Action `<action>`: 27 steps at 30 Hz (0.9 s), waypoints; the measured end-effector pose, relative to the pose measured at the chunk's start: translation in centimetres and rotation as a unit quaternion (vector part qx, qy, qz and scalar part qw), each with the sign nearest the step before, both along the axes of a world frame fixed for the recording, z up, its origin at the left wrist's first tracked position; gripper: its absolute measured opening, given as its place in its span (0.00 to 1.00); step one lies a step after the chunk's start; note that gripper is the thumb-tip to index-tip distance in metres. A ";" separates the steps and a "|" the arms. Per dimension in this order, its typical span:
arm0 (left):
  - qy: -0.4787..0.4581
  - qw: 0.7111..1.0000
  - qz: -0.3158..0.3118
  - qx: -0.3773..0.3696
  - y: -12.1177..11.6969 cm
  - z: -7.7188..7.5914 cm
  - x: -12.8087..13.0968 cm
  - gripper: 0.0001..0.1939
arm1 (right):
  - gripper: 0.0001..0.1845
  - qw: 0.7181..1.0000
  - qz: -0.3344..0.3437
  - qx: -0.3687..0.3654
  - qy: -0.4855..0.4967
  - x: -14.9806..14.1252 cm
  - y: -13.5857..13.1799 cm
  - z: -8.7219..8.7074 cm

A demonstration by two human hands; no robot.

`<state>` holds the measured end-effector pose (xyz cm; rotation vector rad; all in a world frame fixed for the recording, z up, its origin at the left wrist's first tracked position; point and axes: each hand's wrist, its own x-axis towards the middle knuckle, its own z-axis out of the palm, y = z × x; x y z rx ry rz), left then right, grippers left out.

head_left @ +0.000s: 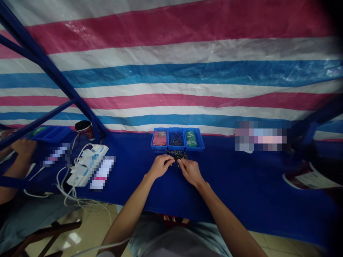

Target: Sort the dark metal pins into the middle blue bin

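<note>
At the far left a co-worker's hand [24, 145] rests by a second blue tray [50, 132], apart from the person's own work; next come a dark cup [85, 129] and a white power strip [87, 162] with loose cables trailing off the edge of the blue table [241, 185]. At the middle, the left hand [160, 166] and right hand [190, 171] meet fingertip to fingertip just in front of a small heap of thin dark pins [177, 154], which lies on the table directly before a row of three blue bins [177, 138]: reddish parts in the left one, dark pins in the middle, green parts in the right. Judging from this, the step in hand is picking or pairing single pins from the heap, and it would go best with both wrists kept low on the cloth, one pin drawn clear of the tangle at a time, and the pinch made near the pin's end so it does not flick away. The left hand is curled, thumb and forefinger pinched nearly closed at the heap's near edge; the right hand is pinched likewise, its fingertips against the left's. Something thin seems to sit between them, probably a pin, but it is too small to tell for certain. To the right lies a printed sheet [313, 178].
</note>
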<state>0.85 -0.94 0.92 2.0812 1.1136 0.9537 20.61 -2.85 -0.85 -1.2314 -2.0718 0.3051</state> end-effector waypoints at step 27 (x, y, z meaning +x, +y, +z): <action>0.000 1.000 0.025 -0.013 0.0 -0.1 -0.1 0.14 | 0.16 0.993 0.006 -0.021 0.112 0.1 0.0 0.1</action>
